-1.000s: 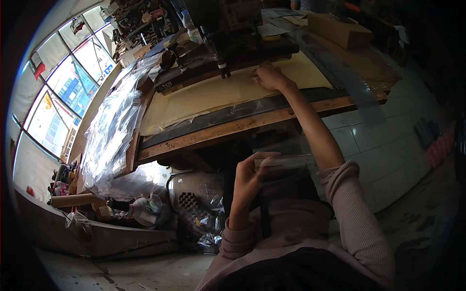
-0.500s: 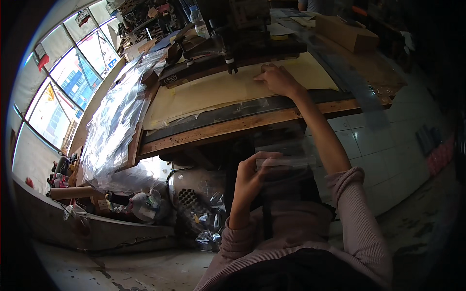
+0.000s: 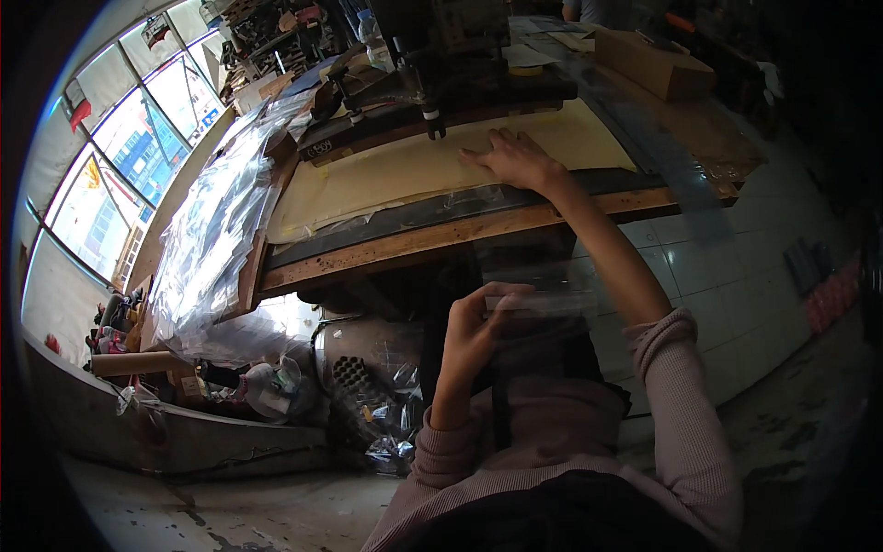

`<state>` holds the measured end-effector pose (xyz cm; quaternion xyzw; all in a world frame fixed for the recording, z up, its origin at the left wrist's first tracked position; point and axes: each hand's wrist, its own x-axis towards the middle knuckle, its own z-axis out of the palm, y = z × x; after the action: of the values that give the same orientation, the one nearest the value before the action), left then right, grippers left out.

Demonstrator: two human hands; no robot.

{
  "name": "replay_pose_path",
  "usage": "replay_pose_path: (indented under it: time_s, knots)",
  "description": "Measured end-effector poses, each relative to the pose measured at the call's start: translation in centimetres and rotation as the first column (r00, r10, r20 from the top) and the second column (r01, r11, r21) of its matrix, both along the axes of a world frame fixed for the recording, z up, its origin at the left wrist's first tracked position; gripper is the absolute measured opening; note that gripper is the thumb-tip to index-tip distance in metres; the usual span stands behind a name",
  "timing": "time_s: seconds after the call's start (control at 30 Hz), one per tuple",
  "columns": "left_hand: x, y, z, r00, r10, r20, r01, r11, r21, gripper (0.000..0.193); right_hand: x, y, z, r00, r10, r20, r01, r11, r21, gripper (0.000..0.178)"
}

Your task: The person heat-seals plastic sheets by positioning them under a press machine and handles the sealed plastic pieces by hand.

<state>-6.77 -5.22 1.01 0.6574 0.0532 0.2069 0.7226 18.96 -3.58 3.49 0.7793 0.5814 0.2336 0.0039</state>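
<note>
My left hand [image 3: 474, 331] is pinched on a clear plastic sheet [image 3: 552, 302] in front of my body; the sheet is see-through and its full outline is hard to make out. My right hand [image 3: 517, 161] reaches over the tan sheet [image 3: 368, 179] on the machine's bed, its fingers spread with nothing visible in them. Whether its fingertips touch the tan surface I cannot tell. Just beyond that hand stands the dark machine [image 3: 441, 92], with a metal rod and foot pointing down at the tan sheet.
A wooden edge [image 3: 414, 244] runs along the near side of the bed. Piled clear plastic [image 3: 216, 212] covers the left side. At the far right sits a cardboard box [image 3: 648, 64]. A round black tray [image 3: 354, 375] and plastic scraps lie low at left.
My right hand has shifted slightly left and its pointing fingers have spread out. The left hand keeps its grip in nearly the same place.
</note>
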Motion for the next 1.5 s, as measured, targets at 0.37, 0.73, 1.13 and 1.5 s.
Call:
replay_pose_path:
  time_s: [0.37,0.73,1.13,1.5]
  knots:
    - [0.2,-0.1,-0.1,1.000,0.020,-0.006,-0.020,0.999,0.032,0.022,-1.1,0.7,3.7,0.928,-0.189,-0.320,0.066,0.931,-0.359,0.067]
    - [0.4,-0.2,0.0,1.000,0.014,-0.009,-0.013,0.998,0.058,0.022,-1.2,2.4,5.4,0.889,-0.254,-0.381,-0.020,0.810,-0.587,0.082]
    - [0.3,-0.1,-0.1,1.000,0.017,0.008,-0.017,0.999,0.051,0.021,4.2,2.6,7.0,0.612,-0.335,-0.716,-0.195,0.814,-0.547,0.042]
    - [-0.1,0.1,0.0,1.000,0.020,-0.005,-0.020,0.999,0.041,0.022,-0.5,1.8,9.1,0.909,-0.300,-0.290,0.075,0.800,-0.595,0.033]
